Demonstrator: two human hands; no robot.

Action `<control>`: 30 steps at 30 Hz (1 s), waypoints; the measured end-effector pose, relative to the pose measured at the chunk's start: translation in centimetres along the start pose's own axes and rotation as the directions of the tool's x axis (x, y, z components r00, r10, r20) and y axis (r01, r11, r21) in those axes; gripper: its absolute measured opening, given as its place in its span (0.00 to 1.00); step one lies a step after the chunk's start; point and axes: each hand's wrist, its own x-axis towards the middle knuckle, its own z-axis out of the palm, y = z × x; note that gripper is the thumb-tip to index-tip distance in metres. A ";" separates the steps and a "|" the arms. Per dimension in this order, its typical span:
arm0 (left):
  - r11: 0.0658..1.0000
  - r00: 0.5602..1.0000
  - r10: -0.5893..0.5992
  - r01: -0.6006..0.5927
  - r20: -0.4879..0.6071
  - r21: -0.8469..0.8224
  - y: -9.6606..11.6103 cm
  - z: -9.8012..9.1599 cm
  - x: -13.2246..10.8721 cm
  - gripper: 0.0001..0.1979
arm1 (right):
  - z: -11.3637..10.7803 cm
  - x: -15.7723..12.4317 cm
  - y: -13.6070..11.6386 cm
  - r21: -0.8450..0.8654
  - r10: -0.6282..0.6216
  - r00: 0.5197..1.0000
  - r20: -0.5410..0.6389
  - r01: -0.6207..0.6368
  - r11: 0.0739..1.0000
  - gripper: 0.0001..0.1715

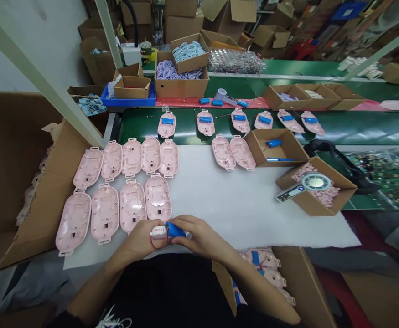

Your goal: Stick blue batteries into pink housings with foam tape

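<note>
In front of my chest, a blue battery pack (pixel 176 230) is held between both hands. My right hand (pixel 201 234) has its fingers and thumb closed around the blue side. My left hand (pixel 142 239) grips the other end, where a white piece with red print (pixel 158 232) shows; whether it is joined to the pack I cannot tell. A thin red wire loops below the white piece. Just beyond my left hand lie pink plastic shells (pixel 132 207) in two rows, open side up, several with a small black part inside.
Two more pink shells (pixel 224 153) lie beside a cardboard box (pixel 281 157) holding blue packs. A small handheld fan (pixel 315 181) rests on a box of pink parts. Shells with blue packs line the green belt (pixel 187 132). A large carton (pixel 49 182) stands left.
</note>
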 end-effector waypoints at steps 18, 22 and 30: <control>0.997 0.991 0.055 -0.060 -0.118 -0.043 1.0 -0.8 -0.4 0.13 | -22.6 2.4 3.9 -0.013 -0.123 0.287 -0.950 0.357 0.934 0.40; 0.956 0.932 -0.032 -0.077 -0.360 -0.284 0.8 -2.4 -0.6 0.17 | -26.7 7.0 11.4 -0.068 0.017 0.623 -0.782 -0.112 0.991 0.34; 0.914 0.911 -0.102 -0.073 -0.400 -0.398 0.2 -2.2 -1.0 0.19 | -26.4 10.8 17.2 -0.627 0.347 0.842 -0.414 -0.540 0.561 0.27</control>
